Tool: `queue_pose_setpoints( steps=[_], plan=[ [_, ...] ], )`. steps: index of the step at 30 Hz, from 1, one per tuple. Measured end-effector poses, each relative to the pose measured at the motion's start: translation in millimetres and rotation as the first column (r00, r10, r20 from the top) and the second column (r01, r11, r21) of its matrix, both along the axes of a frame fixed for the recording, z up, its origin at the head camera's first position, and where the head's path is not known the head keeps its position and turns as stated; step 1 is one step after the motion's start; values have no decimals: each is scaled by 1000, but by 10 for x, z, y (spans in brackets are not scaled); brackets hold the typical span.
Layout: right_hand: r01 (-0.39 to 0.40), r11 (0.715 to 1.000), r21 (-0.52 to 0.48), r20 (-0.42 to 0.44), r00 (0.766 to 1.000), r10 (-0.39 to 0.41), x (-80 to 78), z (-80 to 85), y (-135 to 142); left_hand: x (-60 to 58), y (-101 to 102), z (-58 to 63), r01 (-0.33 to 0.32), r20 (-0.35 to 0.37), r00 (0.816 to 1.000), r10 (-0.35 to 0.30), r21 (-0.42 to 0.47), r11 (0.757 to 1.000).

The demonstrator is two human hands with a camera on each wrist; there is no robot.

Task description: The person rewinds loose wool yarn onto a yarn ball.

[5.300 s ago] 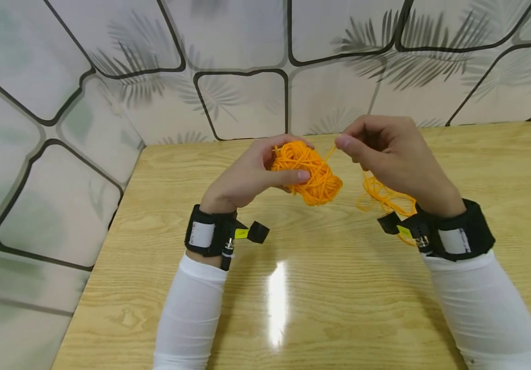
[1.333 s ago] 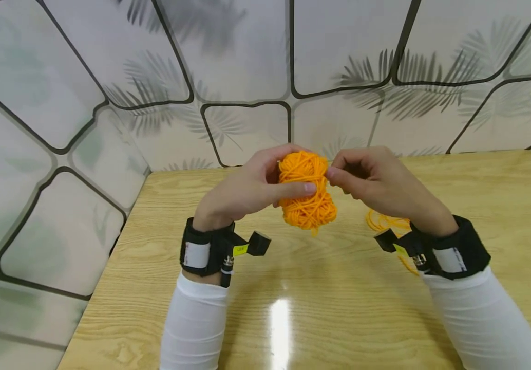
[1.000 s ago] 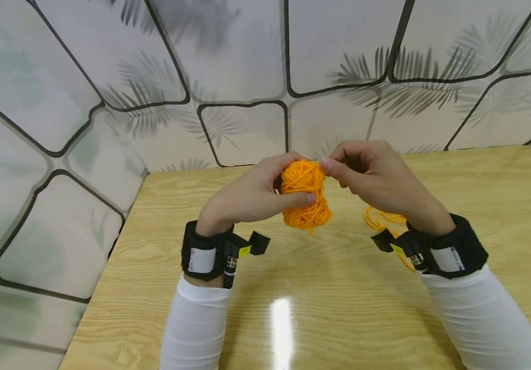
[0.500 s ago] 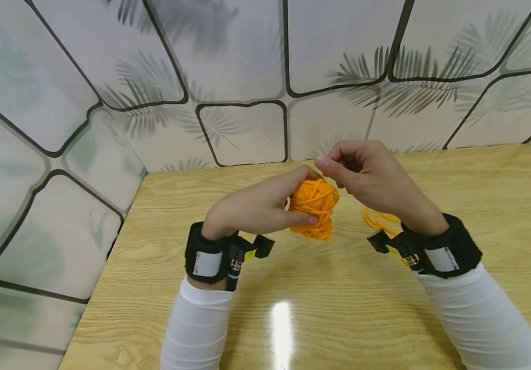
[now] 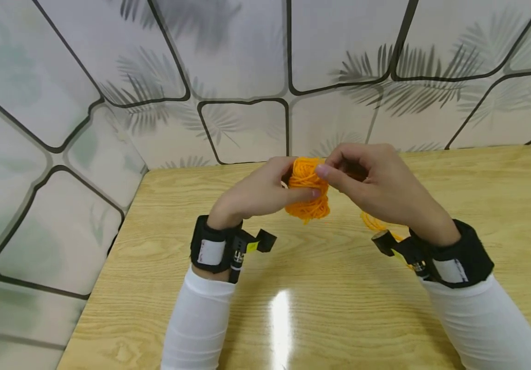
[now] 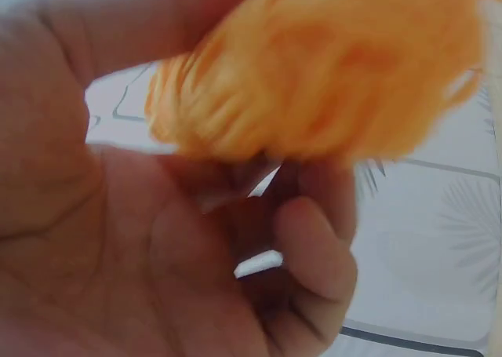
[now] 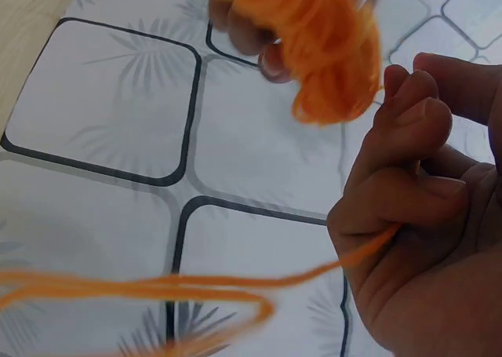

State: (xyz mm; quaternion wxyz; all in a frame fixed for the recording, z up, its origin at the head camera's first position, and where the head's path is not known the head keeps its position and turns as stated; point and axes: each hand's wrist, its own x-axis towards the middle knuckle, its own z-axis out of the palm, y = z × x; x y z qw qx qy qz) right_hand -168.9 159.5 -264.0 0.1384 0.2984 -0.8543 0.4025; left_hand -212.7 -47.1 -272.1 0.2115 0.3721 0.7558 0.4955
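My left hand [image 5: 261, 190] grips a ball of orange yarn [image 5: 306, 205], thumb across its near face, fingers behind it. The left wrist view shows the yarn ball [image 6: 329, 74] blurred, between thumb and fingers. Close at the ball's right side, my right hand [image 5: 372, 180] pinches the yarn strand between thumb and forefinger. In the right wrist view, the strand [image 7: 314, 272] passes through the curled fingers of the right hand [image 7: 423, 184] and trails off to the left. Loose yarn [image 5: 374, 222] lies on the table, partly hidden behind the right wrist.
Both hands are above a light wooden table [image 5: 321, 308], near its back edge. A wall [image 5: 247, 56] with black-outlined panels and leaf prints stands behind it and along the left. Black straps with small cameras [image 5: 214, 246] sit on both wrists, over white sleeves [image 5: 201, 324].
The yarn ball has turned in the left hand, dipping and then rising again. The right hand has moved in from farther right and circles close to the ball. The loose yarn on the table shows less.
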Motion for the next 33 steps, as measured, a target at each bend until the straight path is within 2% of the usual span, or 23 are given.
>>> queue_pose_setpoints(
  steps=[2, 6, 10, 13, 18, 24, 26, 28, 33],
  plan=[
    [-7, 1000, 14, -29, 1000, 7, 30, 13, -4, -23, -22, -7, -68, 51, 997, 65, 59, 996],
    [-50, 999, 16, -26, 998, 50, 59, 21, -37, -68, -75, -13, -143, 164, 980, 113, 189, 971],
    [-96, 995, -4, 15, 995, 96, 75, 2, -70, -105, -114, -8, -220, 309, 943, 121, 309, 925],
    [-130, 991, -31, 40, 991, 132, 84, -18, -98, -134, -133, -7, -273, 399, 911, 109, 383, 882],
    [-185, 982, -41, 71, 980, 187, 92, -45, -153, -178, -149, -14, -321, 485, 872, 68, 461, 827],
    [-219, 976, -6, 153, 964, 218, 79, -72, -170, -198, -122, 5, -385, 571, 820, 21, 526, 758],
    [-236, 972, 10, 172, 958, 231, 57, -85, -162, -193, -125, 17, -387, 578, 816, 7, 537, 749],
    [-258, 966, 26, 194, 949, 249, 23, -100, -151, -184, -136, 30, -378, 574, 819, 1, 539, 753],
    [-300, 952, 51, 280, 920, 275, -87, -144, -110, -135, -188, 57, -270, 516, 855, -48, 522, 809]
  ],
)
